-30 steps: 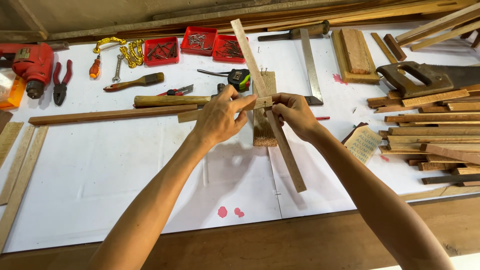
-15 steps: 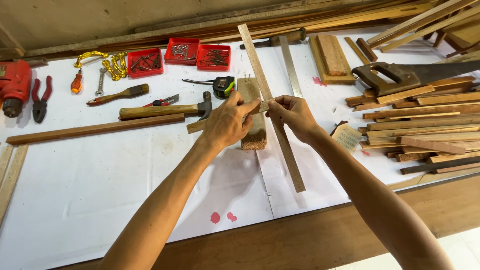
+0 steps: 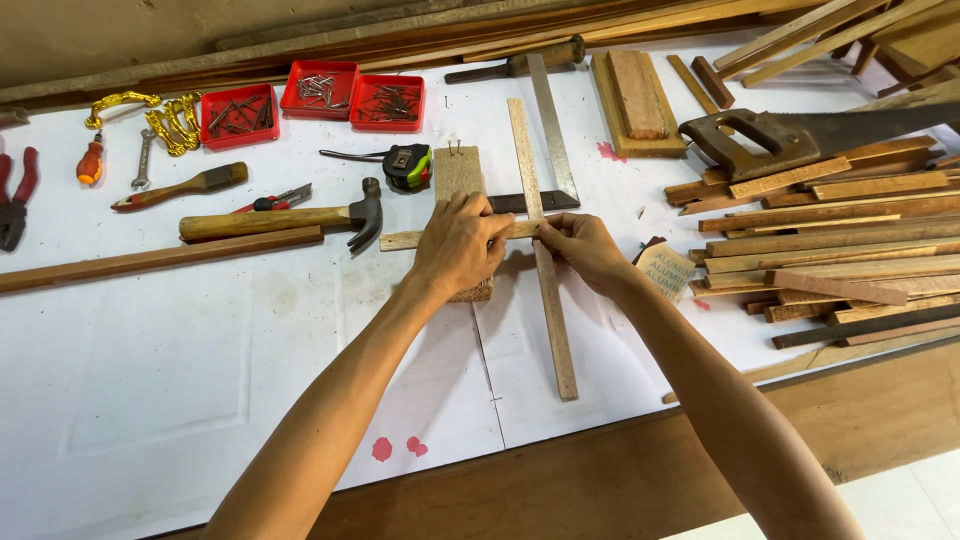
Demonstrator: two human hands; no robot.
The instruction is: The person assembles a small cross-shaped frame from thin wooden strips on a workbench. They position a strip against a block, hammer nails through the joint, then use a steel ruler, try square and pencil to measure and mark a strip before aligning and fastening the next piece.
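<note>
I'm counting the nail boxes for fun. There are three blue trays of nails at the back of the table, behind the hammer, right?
Not quite. The head view shows three trays of nails at the back of the table, behind the hammer, but they are red, not blue.

Our left hand covers the middle of the chipboard block and where the short cross strip meets the long strip, so we cannot tell how they join. The pliers and the saw blade run off the edges. The nails in the red trays are too small to sort.
</note>
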